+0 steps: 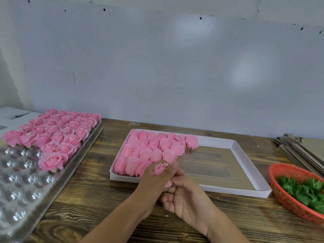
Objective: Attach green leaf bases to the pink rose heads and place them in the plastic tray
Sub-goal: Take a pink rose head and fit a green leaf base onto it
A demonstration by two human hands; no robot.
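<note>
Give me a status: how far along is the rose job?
Done: the far part of the plastic tray holds finished roses, some showing green underneath. In hand: the left hand grips one rose head; the right hand is curled under it, its contents hidden. Left: many empty tray cups, bare rose heads in the white box, leaf bases in the red basket.
</note>
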